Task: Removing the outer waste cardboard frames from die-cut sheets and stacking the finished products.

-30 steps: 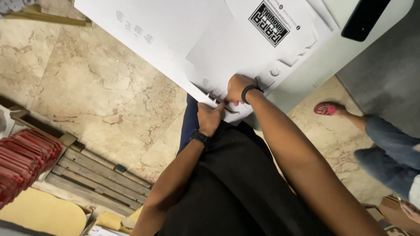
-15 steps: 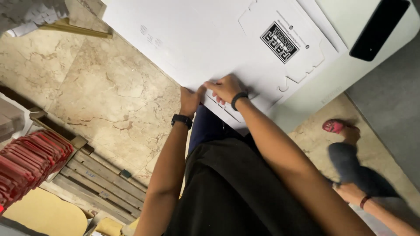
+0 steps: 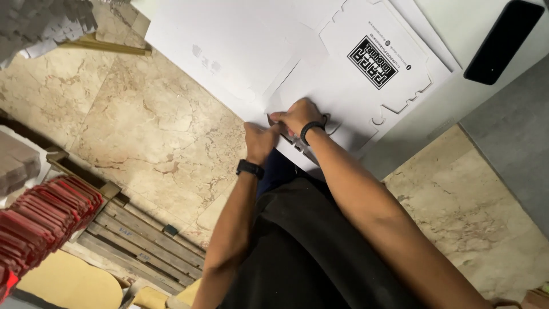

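Note:
A flat white die-cut cardboard box blank [image 3: 366,86] with a black printed square lies on a white table [image 3: 457,97]. My right hand [image 3: 297,114] presses on the near edge of the blank, fingers pinching a flap. My left hand [image 3: 260,140] meets it at the same edge, fingers curled on the cardboard. Each wrist has a black band. More white cardboard sheets [image 3: 229,51] lie to the left under the blank.
A black phone [image 3: 503,40] lies on the table at top right. A wooden pallet [image 3: 131,234] sits on the marble floor [image 3: 131,126] at lower left, beside stacked red flat items [image 3: 40,223]. Grey stacked cardboard [image 3: 40,23] is at top left.
The view has shifted, and the other person's foot and arm at the right are gone from sight. Both hands stay at the near edge of the blank, now closer together.

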